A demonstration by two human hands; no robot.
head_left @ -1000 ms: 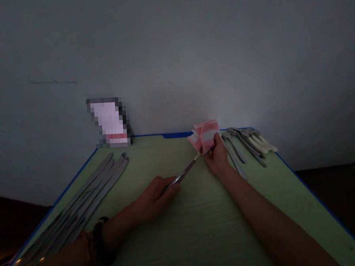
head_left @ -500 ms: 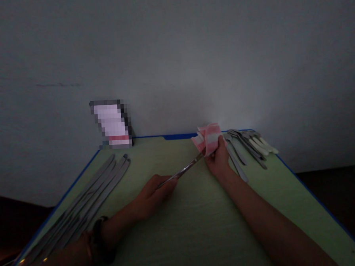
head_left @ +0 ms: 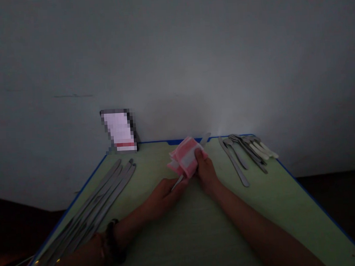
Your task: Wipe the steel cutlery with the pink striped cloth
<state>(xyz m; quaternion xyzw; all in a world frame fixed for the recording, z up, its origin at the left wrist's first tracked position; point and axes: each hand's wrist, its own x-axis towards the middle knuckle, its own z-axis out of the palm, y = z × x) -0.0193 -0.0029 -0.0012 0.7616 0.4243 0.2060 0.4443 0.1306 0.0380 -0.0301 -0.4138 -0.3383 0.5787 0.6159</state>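
My left hand point(head_left: 165, 195) is closed round the handle of a metal table knife point(head_left: 205, 138), whose blade end sticks out past the cloth, pointing away to the right. A pink and white striped cloth point(head_left: 187, 156) is wrapped about the middle of the knife. Gripping that cloth from the right, my right hand point(head_left: 207, 171) presses its thumb on top; its other fingers are mostly hidden. Another table knife point(head_left: 234, 161) lies on the table just right of my right hand, beside a spoon point(head_left: 237, 153).
Several long metal knives point(head_left: 100, 200) lie in a row along the left side of the green table point(head_left: 183, 240). Forks point(head_left: 249, 149) and white-handled cutlery point(head_left: 263, 146) lie at the back right. A blurred-out phone-like device point(head_left: 120, 130) leans against the wall point(head_left: 173, 61).
The cloth and my right hand have moved left and down along the knife toward my left hand. The blade end now shows beyond the cloth, and the view has shifted slightly.
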